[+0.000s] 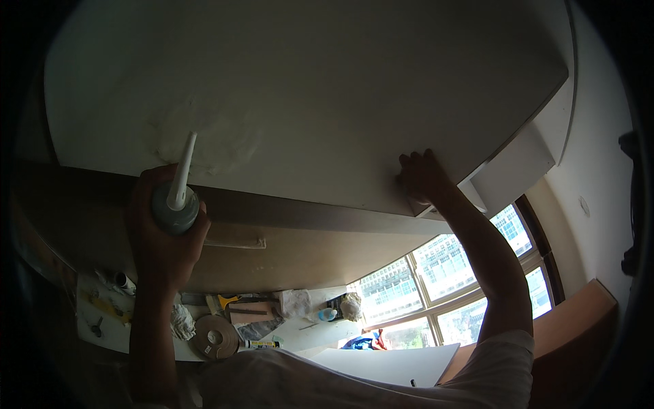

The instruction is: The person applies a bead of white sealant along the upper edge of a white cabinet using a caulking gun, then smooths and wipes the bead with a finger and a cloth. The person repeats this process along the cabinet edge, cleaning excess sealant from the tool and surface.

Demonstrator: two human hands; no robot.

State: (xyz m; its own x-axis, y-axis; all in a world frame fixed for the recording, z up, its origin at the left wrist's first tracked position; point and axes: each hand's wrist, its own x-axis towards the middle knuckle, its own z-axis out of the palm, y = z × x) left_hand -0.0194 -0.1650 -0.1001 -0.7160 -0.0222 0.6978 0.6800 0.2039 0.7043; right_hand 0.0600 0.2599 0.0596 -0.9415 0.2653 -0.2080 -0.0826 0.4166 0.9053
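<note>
My left hand (163,245) is wrapped round a sealant tube (174,211) with a greyish body. Its long, tapered white nozzle (183,170) points up in front of a large white panel (306,116). A whitish smeared patch (218,140) marks the panel's face just beyond the nozzle tip. My right hand (419,178) is at the panel's near right corner, fingers curled in close to its face. Whatever those fingers may hold is hidden. Both arms are raised and reach well apart.
A pale bar handle (237,243) is on the brownish surface below the panel. Lower left, a white worktop (88,320) carries a brown tape roll (215,337), a yellow-handled scraper (228,300), another tube (262,344) and crumpled plastic. Windows (449,273) are at right, beside white shelving (511,170).
</note>
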